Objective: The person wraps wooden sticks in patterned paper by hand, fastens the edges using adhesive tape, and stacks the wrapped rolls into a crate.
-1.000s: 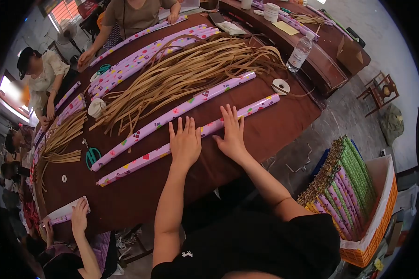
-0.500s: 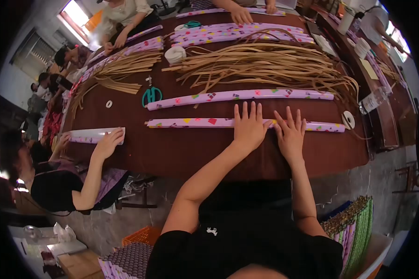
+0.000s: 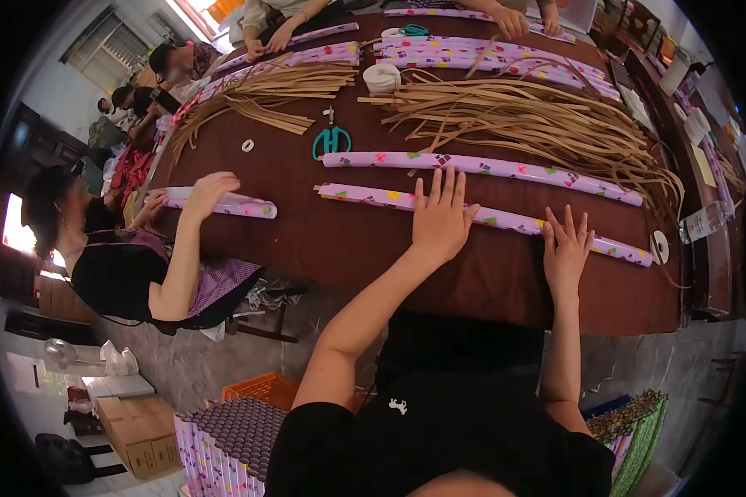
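Note:
A thin lilac patterned roll (image 3: 510,221) lies across the brown-covered table near its front edge. My left hand (image 3: 442,222) rests on its middle, fingers spread and palm down. Farther right along the same roll lies my right hand (image 3: 566,253), also open, fingers stretched over it. A second lilac roll (image 3: 506,168) runs just beyond, close to my left fingertips. Past the left ends of both rolls are teal-handled scissors (image 3: 331,144). By the right end stands a small white tape roll (image 3: 659,247).
Long brown strips (image 3: 514,112) spread behind the rolls, with more lilac rolls (image 3: 489,56) beyond. A co-worker's hand (image 3: 211,195) is over another roll (image 3: 253,207) at left. A plastic bottle (image 3: 704,222) lies at right. Finished bundles (image 3: 232,435) stand on the floor.
My right hand has slid right along the roll, so my hands are farther apart. The co-worker's white-backed sheet at left is now more rolled up. The view has turned slightly.

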Motion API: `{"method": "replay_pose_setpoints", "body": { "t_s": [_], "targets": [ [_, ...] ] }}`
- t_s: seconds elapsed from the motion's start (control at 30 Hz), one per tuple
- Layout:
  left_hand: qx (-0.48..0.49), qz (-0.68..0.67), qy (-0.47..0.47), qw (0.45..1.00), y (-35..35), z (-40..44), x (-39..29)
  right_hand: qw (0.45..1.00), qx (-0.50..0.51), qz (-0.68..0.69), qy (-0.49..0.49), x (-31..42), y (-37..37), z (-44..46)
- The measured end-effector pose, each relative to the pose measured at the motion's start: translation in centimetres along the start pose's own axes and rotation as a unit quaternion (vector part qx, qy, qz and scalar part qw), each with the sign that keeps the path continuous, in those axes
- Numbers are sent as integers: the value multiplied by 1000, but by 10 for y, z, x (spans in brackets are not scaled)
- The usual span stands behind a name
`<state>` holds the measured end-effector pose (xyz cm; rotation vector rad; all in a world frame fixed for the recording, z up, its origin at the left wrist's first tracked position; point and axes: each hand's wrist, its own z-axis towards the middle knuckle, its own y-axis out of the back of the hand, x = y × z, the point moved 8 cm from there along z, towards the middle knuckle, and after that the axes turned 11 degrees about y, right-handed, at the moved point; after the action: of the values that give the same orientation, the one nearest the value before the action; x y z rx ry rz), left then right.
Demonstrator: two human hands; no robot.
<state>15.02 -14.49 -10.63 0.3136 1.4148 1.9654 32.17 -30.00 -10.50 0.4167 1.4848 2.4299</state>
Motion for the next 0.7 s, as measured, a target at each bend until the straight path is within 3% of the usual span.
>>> {"method": "replay_pose_setpoints", "body": {
  "t_s": [0.23, 0.43, 0.53, 0.7],
  "targets": [
    [-29, 44, 45, 998, 15, -3, 57, 1000, -10, 5, 2, 1, 1, 1],
    [0, 134, 97, 986, 29, -7, 138, 1000, -14, 5, -2, 1, 2, 1],
    [-47, 141, 78, 986, 39, -8, 169, 1000, -13, 5, -6, 0, 1, 2],
    [-18, 139, 56, 989, 35, -6, 191, 1000, -4, 9, -19, -2, -1, 5]
  ]
}}
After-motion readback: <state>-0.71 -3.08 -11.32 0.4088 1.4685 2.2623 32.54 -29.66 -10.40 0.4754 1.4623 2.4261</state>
